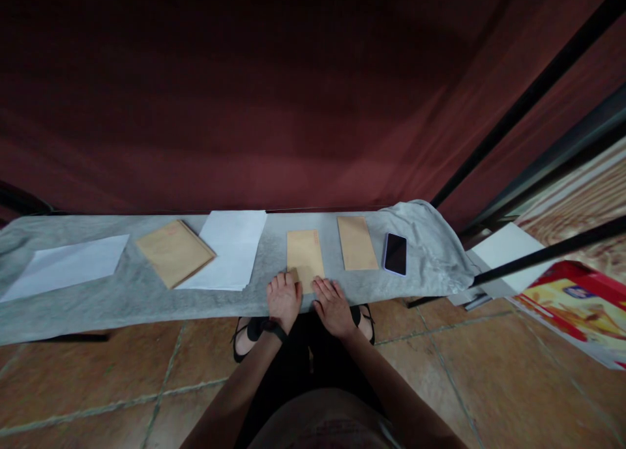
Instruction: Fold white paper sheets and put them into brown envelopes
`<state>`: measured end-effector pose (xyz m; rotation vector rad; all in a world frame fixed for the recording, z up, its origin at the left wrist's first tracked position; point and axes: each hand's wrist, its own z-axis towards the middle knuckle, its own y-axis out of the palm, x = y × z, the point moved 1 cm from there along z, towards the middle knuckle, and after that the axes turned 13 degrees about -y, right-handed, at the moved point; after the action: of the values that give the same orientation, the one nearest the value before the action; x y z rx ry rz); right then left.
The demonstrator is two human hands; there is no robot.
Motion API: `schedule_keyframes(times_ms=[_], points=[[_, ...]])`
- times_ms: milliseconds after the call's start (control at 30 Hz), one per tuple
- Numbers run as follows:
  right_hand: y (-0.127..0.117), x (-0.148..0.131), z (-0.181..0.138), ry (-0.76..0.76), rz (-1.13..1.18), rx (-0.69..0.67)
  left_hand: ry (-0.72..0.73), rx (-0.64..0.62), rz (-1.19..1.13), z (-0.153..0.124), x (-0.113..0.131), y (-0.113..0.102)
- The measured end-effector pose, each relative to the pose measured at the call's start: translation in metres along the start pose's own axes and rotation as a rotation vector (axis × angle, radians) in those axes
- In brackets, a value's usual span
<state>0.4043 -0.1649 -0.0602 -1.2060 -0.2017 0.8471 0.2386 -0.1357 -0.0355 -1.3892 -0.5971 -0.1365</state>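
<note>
A brown envelope [304,255] lies on the grey cloth-covered table [122,292] straight ahead of me. My left hand [283,298] rests at its near left corner, fingers stretched out flat on the envelope's edge. At the near right corner my right hand [332,304] also lies flat, fingertips touching the envelope. Neither hand grips anything. A dark band sits on my left wrist.
A second brown envelope [357,242] and a dark phone [395,254] lie to the right. Leftwards are a stack of white paper [232,244], a pile of brown envelopes [173,252] and another white sheet [68,265]. Dark red curtain behind; tiled floor below; black bars on the right.
</note>
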Motion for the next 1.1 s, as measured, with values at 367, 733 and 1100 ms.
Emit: schedule_keyframes(times_ms=[367, 733, 1100], points=[[0.003, 0.005, 0.001, -0.002, 0.018, -0.01, 0.395, -0.272, 0.112, 0.086, 0.035, 0.05], [0.006, 0.007, 0.001, 0.006, 0.019, -0.005, 0.447, -0.296, 0.117, 0.099, 0.041, 0.058], [0.01, 0.006, -0.001, 0.01, 0.027, 0.03, 0.486, -0.334, 0.076, 0.04, 0.006, 0.03]])
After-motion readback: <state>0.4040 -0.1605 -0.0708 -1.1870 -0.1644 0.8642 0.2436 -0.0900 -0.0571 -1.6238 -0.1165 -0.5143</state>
